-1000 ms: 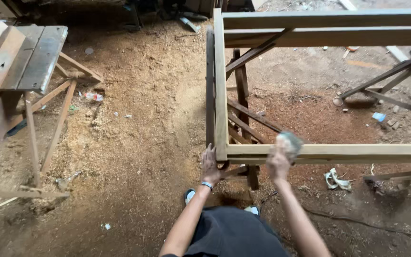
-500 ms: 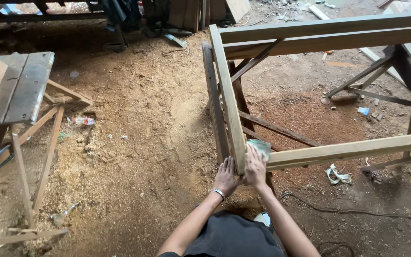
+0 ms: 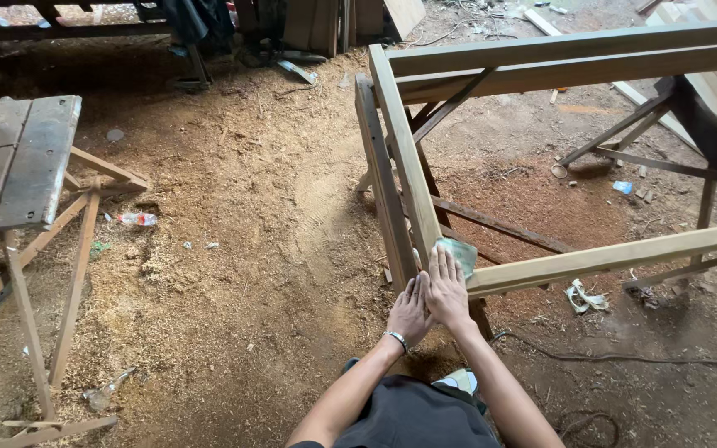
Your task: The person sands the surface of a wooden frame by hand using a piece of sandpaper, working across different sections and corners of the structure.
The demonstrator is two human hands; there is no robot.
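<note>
Head view: right hand [image 3: 448, 286] lies flat, fingers extended, pressing a greenish sanding sheet [image 3: 459, 251] onto the near-left corner of the pale wooden frame [image 3: 607, 257]. Left hand [image 3: 409, 309] open too, flat just beside it, touching the frame's corner; sawdust floor [image 3: 234, 249] below.

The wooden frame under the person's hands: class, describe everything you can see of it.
The wooden frame is a large open rectangle of pale, unpainted timber rails, lying flat on dark wooden trestles above a sawdust-covered floor. Its far rails run across the top of the view; one side rail comes toward the person and meets the near rail at a corner. Both hands rest at that corner, the right hand pressing a greenish sheet, perhaps sandpaper, on the wood, the left hand beside it.
</note>
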